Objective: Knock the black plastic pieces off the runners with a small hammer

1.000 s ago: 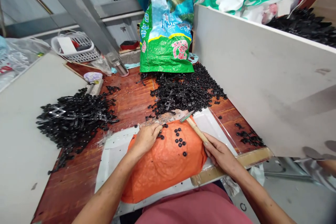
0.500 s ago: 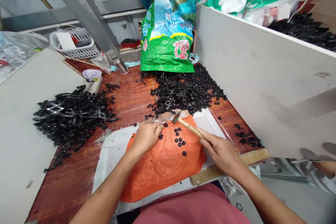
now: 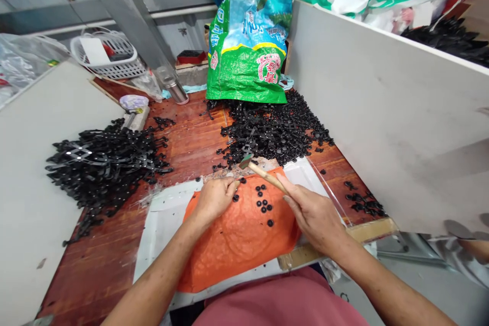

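So from where I'm standing, the right hand (image 3: pixel 315 209) has its fingers wrapped around the wooden handle of a small hammer (image 3: pixel 267 177), with the head up over the far edge of an orange cloth (image 3: pixel 237 244). The left hand (image 3: pixel 214 198) is curled with thumb and fingertips together at that same edge, though I can't tell if there's anything pinched in there. A loose bunch of little round black pieces (image 3: pixel 264 202) sits on the orange stuff between the hands, and a couple more are right by the left fingertips. Beyond that there's a big heap of black parts (image 3: pixel 267 132) on the reddish wooden table (image 3: pixel 187 132), with a green and blue bag (image 3: pixel 248 61) right behind it. Another pile of black linked strips (image 3: pixel 107 163) is off to the left, near a steel flask (image 3: pixel 175 87) and a white basket (image 3: pixel 109 61).
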Demonstrator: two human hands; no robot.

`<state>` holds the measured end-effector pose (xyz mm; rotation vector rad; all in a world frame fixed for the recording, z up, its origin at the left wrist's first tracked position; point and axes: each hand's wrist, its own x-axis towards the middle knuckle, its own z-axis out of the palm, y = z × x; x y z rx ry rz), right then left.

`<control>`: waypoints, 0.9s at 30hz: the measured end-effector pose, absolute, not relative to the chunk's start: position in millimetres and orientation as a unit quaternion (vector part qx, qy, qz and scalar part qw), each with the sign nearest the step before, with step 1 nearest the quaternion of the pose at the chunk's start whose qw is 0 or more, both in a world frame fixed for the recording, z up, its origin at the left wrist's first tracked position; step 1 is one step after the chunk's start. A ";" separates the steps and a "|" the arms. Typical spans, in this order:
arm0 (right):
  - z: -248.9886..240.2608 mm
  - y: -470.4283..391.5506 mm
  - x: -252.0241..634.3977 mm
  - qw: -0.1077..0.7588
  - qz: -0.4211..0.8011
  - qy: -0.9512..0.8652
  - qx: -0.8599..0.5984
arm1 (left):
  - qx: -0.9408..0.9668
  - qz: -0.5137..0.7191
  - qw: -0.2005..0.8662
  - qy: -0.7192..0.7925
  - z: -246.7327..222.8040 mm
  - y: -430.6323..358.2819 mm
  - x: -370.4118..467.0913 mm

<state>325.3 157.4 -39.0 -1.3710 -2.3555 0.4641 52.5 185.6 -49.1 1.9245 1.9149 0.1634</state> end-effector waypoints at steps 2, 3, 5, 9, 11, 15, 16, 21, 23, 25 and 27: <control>-35.6 158.7 324.0 0.136 0.160 -0.851 -0.482 | 0.691 0.065 0.211 0.688 -50.2 184.8 52.3; -34.3 159.4 323.4 0.117 0.159 -0.855 -0.480 | 0.690 0.067 0.212 0.689 -50.9 184.3 52.1; -33.5 160.2 322.6 0.121 0.161 -0.851 -0.484 | 0.690 0.068 0.213 0.689 -52.6 183.7 51.6; -39.7 160.1 322.1 0.110 0.163 -0.849 -0.490 | 0.688 0.077 0.220 0.687 -57.1 184.2 49.3; -42.0 161.0 322.2 0.091 0.175 -0.847 -0.494 | 0.686 0.079 0.224 0.688 -58.2 184.6 47.7; -36.3 168.1 318.8 0.177 0.275 -0.799 -0.504 | 0.694 0.117 0.249 0.665 -50.3 179.1 49.0; -33.9 170.6 315.9 0.212 0.313 -0.780 -0.498 | 0.699 0.134 0.254 0.655 -45.8 175.8 51.5; -28.1 176.7 289.4 0.307 0.537 -0.670 -0.411 | 0.702 0.205 0.291 0.617 -21.2 154.1 71.6; -28.6 172.7 279.9 0.302 0.608 -0.618 -0.397 | 0.695 0.229 0.301 0.612 -15.3 146.5 75.6; -29.4 165.8 274.7 0.311 0.639 -0.570 -0.412 | 0.689 0.282 0.267 0.612 -12.6 139.4 73.8; -30.6 158.3 273.2 0.344 0.637 -0.534 -0.436 | 0.656 0.361 0.215 0.628 -13.2 131.5 67.6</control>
